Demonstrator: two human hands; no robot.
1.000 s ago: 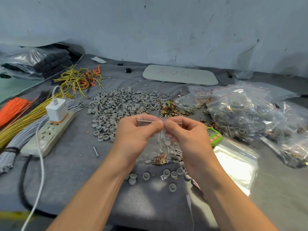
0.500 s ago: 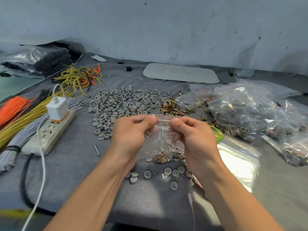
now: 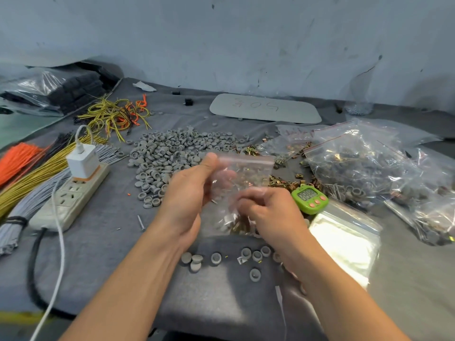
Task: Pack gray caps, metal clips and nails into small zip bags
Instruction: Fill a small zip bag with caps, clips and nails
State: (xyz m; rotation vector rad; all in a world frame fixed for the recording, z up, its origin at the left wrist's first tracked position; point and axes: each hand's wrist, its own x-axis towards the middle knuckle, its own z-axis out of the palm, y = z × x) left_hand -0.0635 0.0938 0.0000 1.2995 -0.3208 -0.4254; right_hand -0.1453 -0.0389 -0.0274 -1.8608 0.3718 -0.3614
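I hold the small zip bag (image 3: 246,172) up off the bench (image 3: 103,254), between my 2 hands. My left hand (image 3: 188,195) pinches its upper left corner, thumb raised against the seal strip and fingers curled behind the plastic. My right hand (image 3: 272,214) sits lower, its fingers curled in on the bag's bottom half; motion blur hides exactly where each finger presses. Gray caps and brass-coloured clips sag in the bag's bottom.

Just behind the bag lies the big pile of gray caps (image 3: 172,153), with the metal clips (image 3: 283,183) heaped to its right. A few loose caps (image 3: 256,254) lie below my wrists, and 1 nail (image 3: 141,222) lies apart on the left. Right of my right hand are a green timer (image 3: 309,196) and a stack of empty zip bags (image 3: 344,242).
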